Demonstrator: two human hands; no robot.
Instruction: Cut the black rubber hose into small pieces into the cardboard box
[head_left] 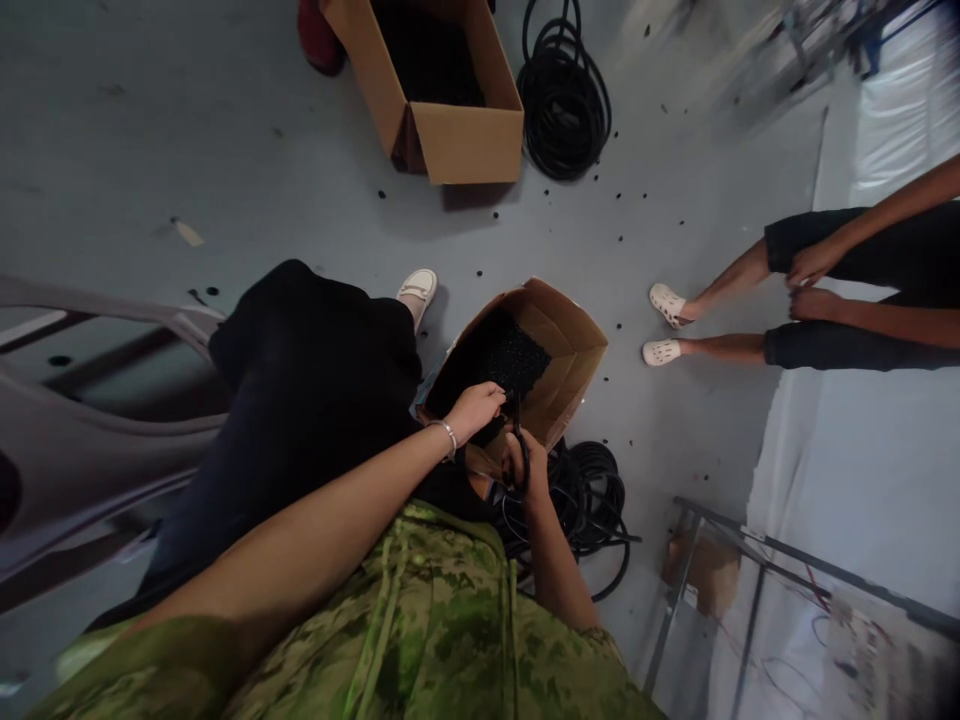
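Above the open carton (576,352), the right hand (535,466) is gripping black scissors (525,455), probably stiff, light, best held by the loops, while the left hand (476,408) is pinching something dark (508,398), too small to identify.

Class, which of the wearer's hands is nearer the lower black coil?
Right. The right hand appears beside the coil; the left hand is farther, over the box.
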